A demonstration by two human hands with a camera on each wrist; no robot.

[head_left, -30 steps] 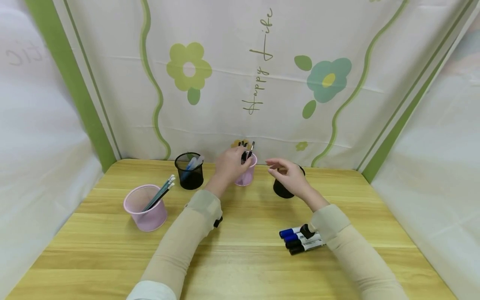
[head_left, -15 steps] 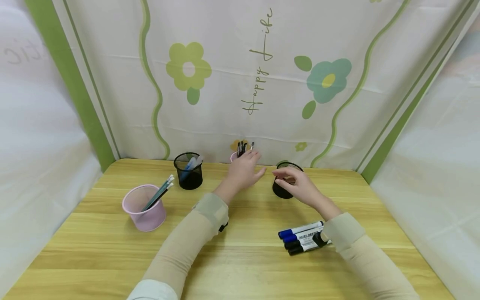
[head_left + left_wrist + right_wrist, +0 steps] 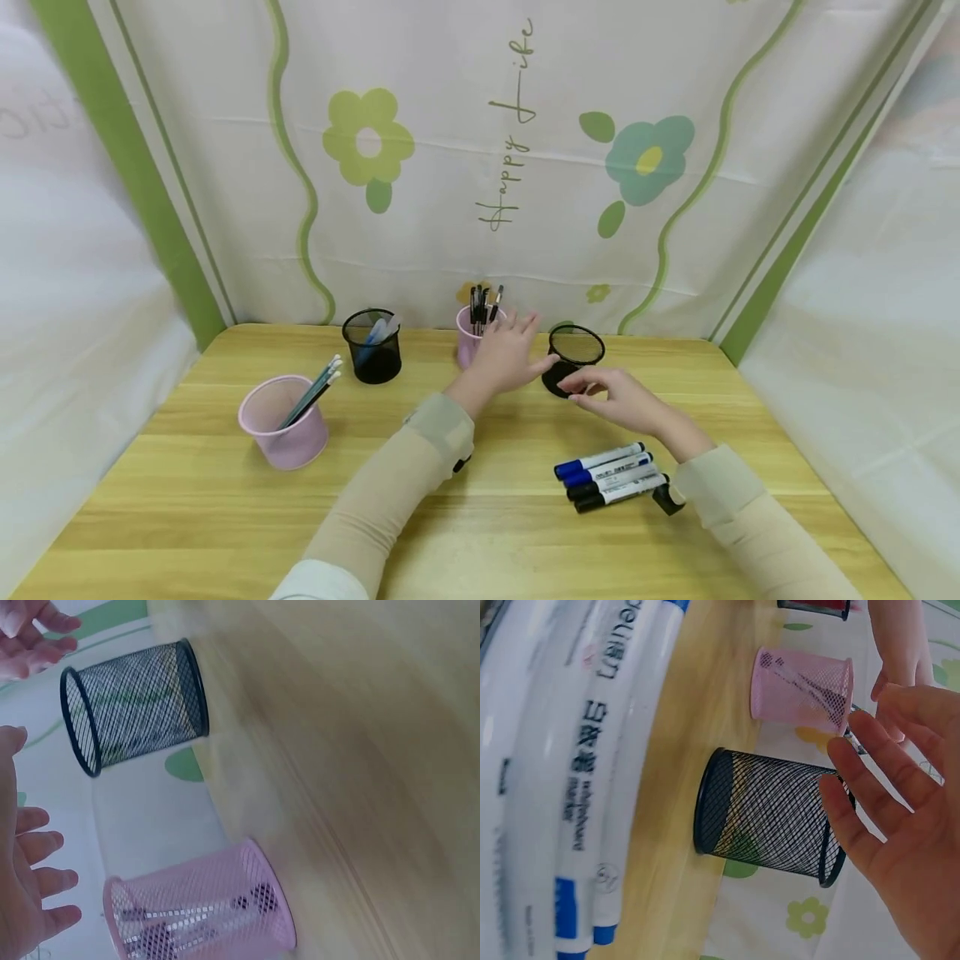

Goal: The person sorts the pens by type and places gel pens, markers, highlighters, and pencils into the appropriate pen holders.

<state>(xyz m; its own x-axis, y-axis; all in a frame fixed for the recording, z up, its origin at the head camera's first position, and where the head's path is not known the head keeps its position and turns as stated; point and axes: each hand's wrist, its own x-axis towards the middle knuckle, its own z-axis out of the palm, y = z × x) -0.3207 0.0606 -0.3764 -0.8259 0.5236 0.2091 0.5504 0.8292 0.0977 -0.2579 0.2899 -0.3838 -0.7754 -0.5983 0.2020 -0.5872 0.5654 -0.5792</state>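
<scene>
My left hand (image 3: 510,354) is in the air with fingers spread, overlapping a pink mesh pen cup (image 3: 467,333) in the head view. Black pens (image 3: 478,308) stand in that cup. Close by on the right, my right hand (image 3: 618,398) hovers in front of a black mesh pen cup (image 3: 576,348), fingers loosely bent and holding nothing. In the right wrist view the right hand's fingers (image 3: 855,817) overlap the rim of this black cup (image 3: 772,814). Whiteboard markers (image 3: 615,477), capped in blue and black, lie side by side below the right hand.
Farther left, a second black mesh cup (image 3: 375,354) holds blue and clear pens. A wider pink mesh cup (image 3: 288,437) with several pencils (image 3: 311,400) leaning in it stands nearer on the wooden table (image 3: 187,517). A printed curtain (image 3: 442,225) hangs behind the table.
My left hand has come away from the pens in the pink cup, moving right and nearer, its fingers spreading. The right hand has drawn back from the black cup, uncovering its rim and the markers.
</scene>
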